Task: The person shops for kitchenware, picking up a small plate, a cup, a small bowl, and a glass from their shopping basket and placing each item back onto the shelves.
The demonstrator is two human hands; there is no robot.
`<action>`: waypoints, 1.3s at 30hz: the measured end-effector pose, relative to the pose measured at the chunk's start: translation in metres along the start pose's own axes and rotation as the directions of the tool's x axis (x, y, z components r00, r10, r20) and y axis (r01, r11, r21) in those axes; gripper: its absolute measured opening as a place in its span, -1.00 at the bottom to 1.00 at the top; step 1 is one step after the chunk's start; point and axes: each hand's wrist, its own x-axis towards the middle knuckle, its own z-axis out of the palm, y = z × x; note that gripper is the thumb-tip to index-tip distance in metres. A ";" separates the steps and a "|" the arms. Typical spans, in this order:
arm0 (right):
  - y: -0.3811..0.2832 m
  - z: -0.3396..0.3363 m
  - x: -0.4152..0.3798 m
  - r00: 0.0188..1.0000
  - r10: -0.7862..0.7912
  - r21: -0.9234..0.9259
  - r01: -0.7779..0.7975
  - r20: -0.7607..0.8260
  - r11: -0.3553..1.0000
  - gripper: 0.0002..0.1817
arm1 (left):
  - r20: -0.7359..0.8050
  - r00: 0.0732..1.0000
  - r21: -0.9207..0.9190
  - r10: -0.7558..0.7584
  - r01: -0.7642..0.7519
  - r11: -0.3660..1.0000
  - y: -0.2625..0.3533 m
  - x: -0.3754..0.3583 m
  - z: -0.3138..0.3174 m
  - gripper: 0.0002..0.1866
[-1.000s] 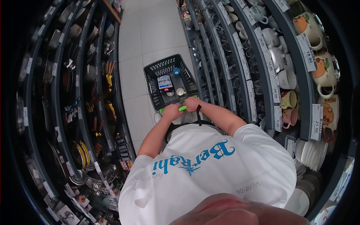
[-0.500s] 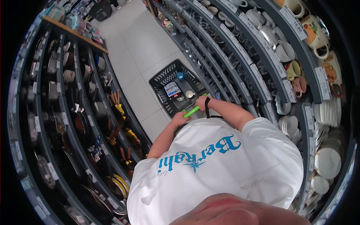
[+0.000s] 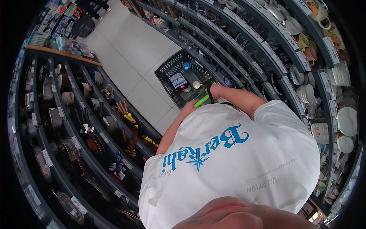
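Ahead of my body is a black shopping basket (image 3: pixel 164 74) with perforated walls and a bright green handle bar (image 3: pixel 202 100). My left hand (image 3: pixel 188 108) is closed round the left end of that bar. On its right end, my right hand (image 3: pixel 216 91) is closed too, with a black strap (image 3: pixel 210 94) by the wrist. Inside the basket lie a blue round item (image 3: pixel 186 66), a flat dark-edged package (image 3: pixel 178 81) with a printed face, and a small whitish cup-like item (image 3: pixel 196 84). Beside the package is a clear round item (image 3: pixel 187 90), hard to make out.
Shelves of pots and pans (image 3: pixel 55 118) line my left. On the right, shelves hold mugs (image 3: pixel 310 55), plates (image 3: pixel 347 118) and glassware. Tiled floor (image 3: pixel 141 95) runs ahead between them. Far up the aisle are another person's legs (image 3: pixel 100 10) and a dark basket (image 3: pixel 82 26).
The view has turned and shifted along the aisle, so the shelves slide past. Both hands stay on the green handle, and the basket keeps its place before me.
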 end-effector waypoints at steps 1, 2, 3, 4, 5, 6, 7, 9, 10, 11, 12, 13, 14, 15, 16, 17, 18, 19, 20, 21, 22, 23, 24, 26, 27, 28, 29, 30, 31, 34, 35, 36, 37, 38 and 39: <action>-0.004 -0.001 0.003 1.000 0.016 0.030 -0.017 0.023 0.999 -0.69 | 0.004 1.000 0.004 0.007 -0.007 1.000 -0.003 -0.001 -0.004 -0.65; -0.007 -0.001 0.005 1.000 0.025 0.036 -0.025 0.018 0.999 -0.69 | 0.000 1.000 -0.002 0.017 -0.017 1.000 -0.005 -0.002 -0.008 -0.65; -0.013 -0.007 0.000 0.999 0.041 0.035 -0.042 0.034 0.999 -0.69 | -0.003 1.000 -0.008 0.027 -0.027 1.000 -0.007 -0.003 -0.012 -0.64; -0.019 -0.013 -0.004 0.997 0.056 0.035 -0.058 0.050 0.998 -0.69 | 0.005 0.999 0.000 0.035 -0.035 0.999 -0.003 -0.006 -0.018 -0.64; -0.023 -0.019 -0.008 0.997 0.064 0.046 -0.066 0.042 0.997 -0.69 | 0.025 1.000 -0.023 0.009 -0.008 1.000 0.001 -0.009 -0.023 -0.65; -0.027 -0.025 -0.013 0.996 0.058 0.034 -0.061 0.060 0.998 -0.68 | 0.045 0.999 -0.043 -0.018 0.020 0.999 0.004 -0.012 -0.027 -0.65; -0.029 -0.026 -0.015 0.996 0.052 0.024 -0.054 0.076 0.998 -0.68 | 0.053 0.998 -0.025 -0.014 0.016 1.000 -0.001 -0.012 -0.025 -0.65; -0.026 -0.018 -0.014 0.996 0.071 0.082 -0.076 0.056 0.994 -0.68 | 0.064 0.994 -0.056 0.089 -0.086 0.995 -0.011 -0.008 -0.022 -0.66; -0.026 -0.010 -0.015 0.997 0.073 0.131 -0.075 0.024 0.989 -0.68 | 0.081 0.993 -0.033 0.091 -0.089 0.996 -0.006 -0.012 -0.027 -0.66; -0.028 -0.004 -0.014 0.997 0.078 0.180 -0.076 -0.004 0.981 -0.68 | 0.096 0.990 -0.019 0.102 -0.101 0.995 0.000 -0.015 -0.031 -0.67; -0.033 -0.013 -0.024 0.997 0.074 0.141 -0.073 0.003 0.987 -0.69 | 0.110 0.987 -0.008 0.118 -0.117 0.993 0.005 -0.016 -0.033 -0.67; -0.037 -0.014 -0.026 0.996 0.087 0.163 -0.085 -0.004 0.983 -0.69 | 0.132 0.984 0.006 0.122 -0.124 0.992 -0.004 -0.013 -0.030 -0.67; -0.039 -0.014 -0.027 0.995 0.101 0.169 -0.103 0.020 0.980 -0.69 | 0.135 0.979 0.003 0.151 -0.153 0.988 -0.017 -0.008 -0.026 -0.67; -0.041 -0.015 -0.028 0.993 0.114 0.173 -0.120 0.044 0.978 -0.69 | 0.136 0.974 -0.002 0.179 -0.181 0.984 -0.018 -0.007 -0.027 -0.67; -0.043 -0.015 -0.030 0.992 0.122 0.190 -0.128 0.040 0.973 -0.69 | 0.153 0.971 0.008 0.182 -0.185 0.983 -0.020 -0.007 -0.027 -0.67; -0.045 -0.015 -0.031 0.991 0.127 0.197 -0.132 0.038 0.971 -0.69 | 0.158 0.970 0.008 0.184 -0.188 0.982 -0.023 -0.007 -0.028 -0.67; -0.047 -0.014 -0.031 0.991 0.130 0.203 -0.135 0.038 0.970 -0.69 | 0.162 0.969 0.005 0.186 -0.189 0.982 -0.023 -0.009 -0.029 -0.68; -0.045 -0.005 -0.024 0.990 0.136 0.215 -0.141 0.041 0.966 -0.69 | 0.175 0.967 0.008 0.186 -0.190 0.982 -0.023 -0.009 -0.031 -0.68; -0.042 0.005 -0.015 0.993 0.116 0.212 -0.117 0.014 0.970 -0.70 | 0.169 0.967 0.014 0.193 -0.198 0.980 -0.021 -0.009 -0.031 -0.68; -0.039 0.015 -0.010 0.995 0.098 0.204 -0.094 -0.010 0.974 -0.70 | 0.161 0.966 0.014 0.202 -0.207 0.978 -0.019 -0.011 -0.031 -0.68; -0.033 0.025 -0.004 0.995 0.102 0.208 -0.101 0.004 0.973 -0.70 | 0.170 0.965 0.003 0.201 -0.205 0.979 -0.017 -0.013 -0.029 -0.68; -0.031 0.026 -0.003 0.997 0.074 0.200 -0.075 0.012 0.977 -0.72 | 0.161 0.971 0.027 0.178 -0.184 0.983 -0.009 -0.017 -0.032 -0.68; -0.031 0.027 -0.002 0.999 0.046 0.192 -0.049 0.022 0.980 -0.73 | 0.153 0.976 0.050 0.153 -0.163 0.985 -0.006 -0.020 -0.033 -0.68; -0.027 0.028 -0.003 0.999 0.026 0.200 -0.029 0.018 0.979 -0.74 | 0.144 0.978 0.072 0.152 -0.163 0.984 -0.007 -0.019 -0.030 -0.68; -0.028 0.027 -0.003 1.000 0.004 0.202 -0.003 -0.005 0.979 -0.74 | 0.122 0.980 0.109 0.154 -0.168 0.980 -0.008 -0.019 -0.028 -0.68; -0.033 0.014 -0.012 1.000 -0.009 0.151 0.006 0.021 0.988 -0.73 | 0.095 0.979 0.126 0.179 -0.190 0.974 -0.009 -0.018 -0.027 -0.68; -0.033 0.014 -0.013 1.000 -0.009 0.154 0.004 0.030 0.988 -0.73 | 0.099 0.979 0.119 0.176 -0.187 0.975 -0.011 -0.017 -0.024 -0.68; -0.033 0.013 -0.014 1.000 0.002 0.181 -0.003 0.008 0.983 -0.74 | 0.091 0.980 0.141 0.178 -0.190 0.972 -0.011 -0.018 -0.023 -0.69; -0.032 0.013 -0.014 1.000 0.014 0.206 -0.010 -0.015 0.978 -0.73 | 0.081 0.980 0.165 0.182 -0.193 0.967 -0.011 -0.016 -0.023 -0.70; -0.028 0.013 -0.017 0.994 -0.008 0.235 0.035 -0.113 0.971 -0.72 | 0.070 0.979 0.159 0.193 -0.202 0.966 -0.009 -0.015 -0.021 -0.71; -0.027 0.011 -0.017 0.994 -0.012 0.237 0.037 -0.108 0.971 -0.72 | 0.071 0.979 0.156 0.188 -0.198 0.968 -0.009 -0.014 -0.021 -0.71; -0.029 -0.005 -0.023 0.999 -0.009 0.215 0.019 -0.048 0.977 -0.71 | 0.073 0.975 0.149 0.207 -0.216 0.965 -0.009 -0.012 -0.022 -0.71; -0.030 -0.012 -0.026 1.000 -0.004 0.190 0.002 0.010 0.982 -0.70 | 0.075 0.971 0.144 0.227 -0.236 0.961 -0.008 -0.011 -0.022 -0.72; -0.027 -0.008 -0.022 1.000 -0.007 0.192 0.005 0.012 0.981 -0.70 | 0.076 0.972 0.143 0.224 -0.233 0.962 -0.007 -0.010 -0.021 -0.72; -0.022 -0.002 -0.016 1.000 -0.020 0.193 0.021 -0.007 0.981 -0.68 | 0.079 0.972 0.118 0.221 -0.229 0.966 -0.006 -0.010 -0.021 -0.72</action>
